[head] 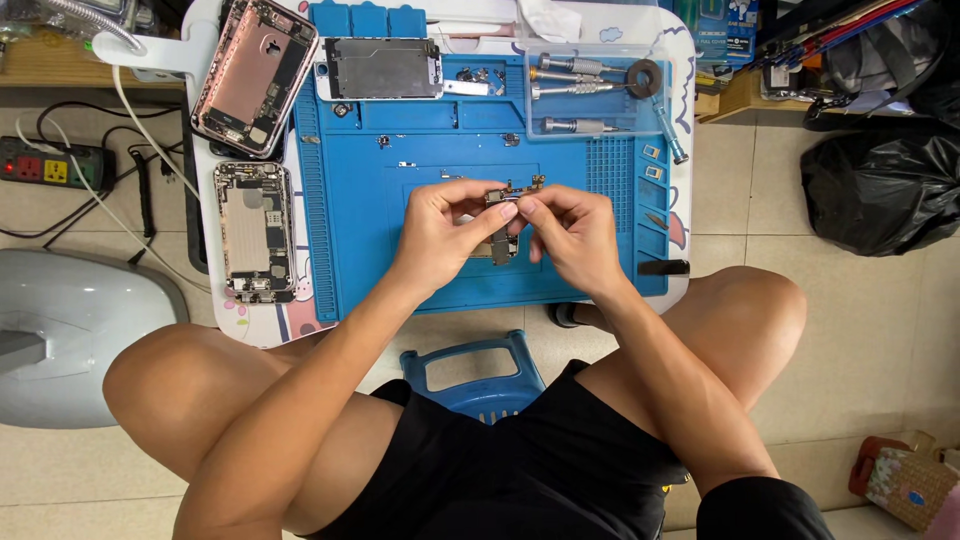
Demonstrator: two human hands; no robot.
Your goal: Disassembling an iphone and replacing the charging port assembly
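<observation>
— Both hands, what are they doing?

— My left hand (440, 228) and my right hand (572, 232) meet over the middle of the blue repair mat (400, 250). Each is closed in a pinch, thumb and forefinger tips nearly touching the other hand's, and between them I hold a small phone logic board (508, 215). Its dark lower end hangs below my fingers, and a thin strip of it sticks out above them toward 12 o'clock.

— Is the board resting on the mat?

— I cannot tell; my fingers hide most of it.

— What lies around you?

— At 9 o'clock of my left hand, an opened phone chassis (254, 232) lies face up at the mat's left edge. At 11 o'clock, a rose-coloured phone housing (254, 75) sits tilted at the table's corner. Just beside it, toward 12 o'clock, a phone screen assembly (383, 68) lies flat at the mat's top.

— And on the right?

— At 1 o'clock of my right hand, a clear tray (590, 60) holds several metal screwdrivers (575, 92) and a dark ring (644, 78). Small screws (480, 75) are scattered near the tray's left side.

— Beyond the table?

— A power strip (55, 163) lies on the floor at 9 o'clock, a black plastic bag (880, 190) at 3 o'clock, and a blue stool (478, 372) shows between my knees at 6 o'clock.
</observation>
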